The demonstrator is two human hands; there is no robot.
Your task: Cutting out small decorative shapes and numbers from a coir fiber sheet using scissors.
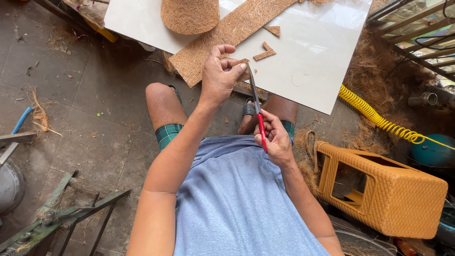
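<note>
Clearly, the left hand [218, 78] is pinching a small coir scrap [240, 62] between closed fingers, lifting it off the white tabletop [313, 61] so the scissors [256, 108], gripped by the right hand [276, 140], are reaching it freely.

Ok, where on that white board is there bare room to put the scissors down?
The white board is bare across its right half, right of the long fibre strip and two small offcuts. The top left is crowded by the round fibre piece. The floor left of the knee is open too.
</note>
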